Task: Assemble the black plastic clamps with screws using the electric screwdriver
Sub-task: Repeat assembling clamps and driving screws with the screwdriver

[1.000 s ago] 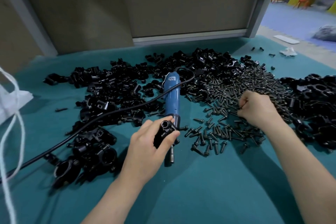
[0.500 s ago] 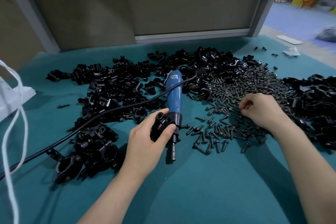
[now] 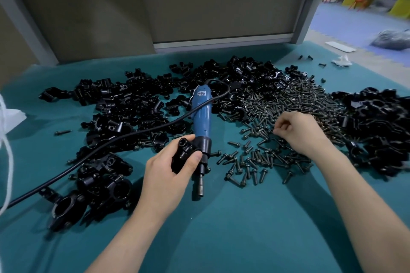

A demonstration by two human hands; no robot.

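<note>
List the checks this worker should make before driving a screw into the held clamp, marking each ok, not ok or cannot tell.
1. Clamp gripped: ok. The left hand curls round it, a screw hole facing up.
2. Screw picked: cannot tell. The right hand curls its fingers in the screw pile; any pinched screw is hidden.
3. Electric screwdriver within reach: ok. It lies on the teal mat beside the left hand.
4. Screwdriver in hand: not ok. Neither hand holds it.
5. Cord free: cannot tell. It crosses the loose clamps and might snag.
</note>
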